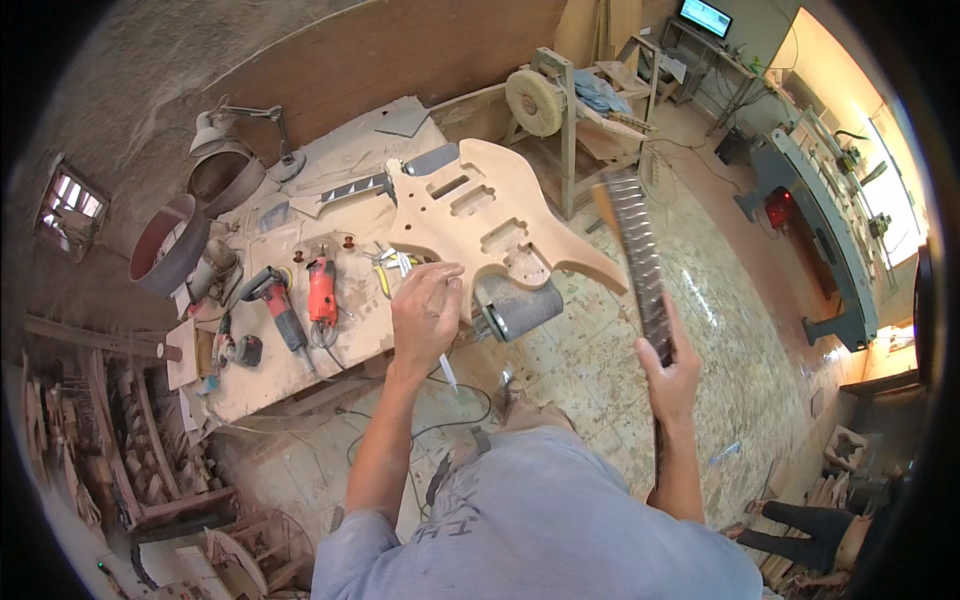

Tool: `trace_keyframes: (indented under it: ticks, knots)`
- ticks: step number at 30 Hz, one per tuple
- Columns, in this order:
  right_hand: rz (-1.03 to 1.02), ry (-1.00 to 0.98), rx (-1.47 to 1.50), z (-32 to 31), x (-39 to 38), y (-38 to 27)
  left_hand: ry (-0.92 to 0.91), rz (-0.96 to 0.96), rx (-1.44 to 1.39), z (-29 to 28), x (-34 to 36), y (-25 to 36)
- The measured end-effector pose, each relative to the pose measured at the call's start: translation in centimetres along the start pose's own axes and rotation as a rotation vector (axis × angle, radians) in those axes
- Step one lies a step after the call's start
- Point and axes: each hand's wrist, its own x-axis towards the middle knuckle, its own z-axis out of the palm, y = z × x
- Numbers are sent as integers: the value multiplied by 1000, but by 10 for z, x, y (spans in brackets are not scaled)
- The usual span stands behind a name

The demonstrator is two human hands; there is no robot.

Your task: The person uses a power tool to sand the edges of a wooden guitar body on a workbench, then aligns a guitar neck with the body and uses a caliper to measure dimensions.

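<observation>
A bare wooden electric guitar body point(500, 215), with routed pockets and drilled holes, lies over the right side of the workbench. Under its lower edge shows a grey cylinder point(525, 308), like a sanding drum. My left hand point(428, 312) is at the body's near left edge, fingers curled together. A thin white pointed stick point(448, 372) shows below its palm; whether the fingers hold it is unclear. In my right hand point(672, 375) a guitar neck point(640, 250) with a dark fretted fingerboard stands up, gripped near its lower part, right of the body and apart from it.
On the workbench point(255, 392) lie an angle grinder point(278, 312), a red power tool point(322, 292), a cordless drill point(238, 346), pliers point(382, 278) and another neck point(350, 190). A desk lamp point(207, 135) stands behind. A large machine point(815, 230) is at right; another person's legs point(805, 535) show lower right.
</observation>
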Motion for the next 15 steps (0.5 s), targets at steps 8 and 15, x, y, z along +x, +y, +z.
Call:
trace_keyframes:
  ticks: [8, 15]
  knots:
    - [155, -15, 162, -24, 51, 49, 281, -284, -73, 7, 17, -31]
    - [139, -137, 149, -21, 85, 66, 268, -331, 142, -5, -4, -36]
